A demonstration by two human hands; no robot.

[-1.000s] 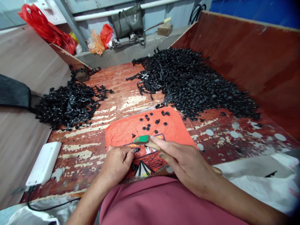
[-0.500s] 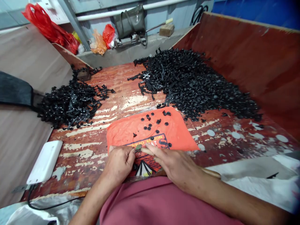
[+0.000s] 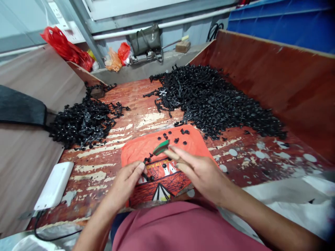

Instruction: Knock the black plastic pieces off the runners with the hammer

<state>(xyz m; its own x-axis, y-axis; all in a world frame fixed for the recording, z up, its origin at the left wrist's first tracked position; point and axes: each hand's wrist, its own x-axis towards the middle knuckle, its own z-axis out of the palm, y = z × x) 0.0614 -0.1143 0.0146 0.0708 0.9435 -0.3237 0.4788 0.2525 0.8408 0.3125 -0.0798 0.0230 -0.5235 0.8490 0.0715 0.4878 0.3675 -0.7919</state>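
My left hand [image 3: 127,179] pinches a small black part [image 3: 148,177] with knobbed ends between thumb and fingertips, above the lower left of an orange printed cloth [image 3: 195,139]. My right hand [image 3: 204,176] is closed around the pale handle of a tool with a green curved end [image 3: 161,147]. That green end points up and left over the cloth, apart from the left hand; its exact kind is not clear. Loose black button-like pieces [image 3: 176,140] lie scattered on the cloth, several near its far edge.
A large heap of black parts [image 3: 209,97] lies at the back right against a reddish-brown board [image 3: 261,66]. Another black heap [image 3: 82,122] is on the left. A white power bank [image 3: 54,186] with a cable lies at the left front. Plastic bags [image 3: 68,48] hang behind.
My hands have moved apart from being close together. The tool's green end has risen and swung up and forward over the cloth. The left hand now shows a black part. The view has shifted slightly.
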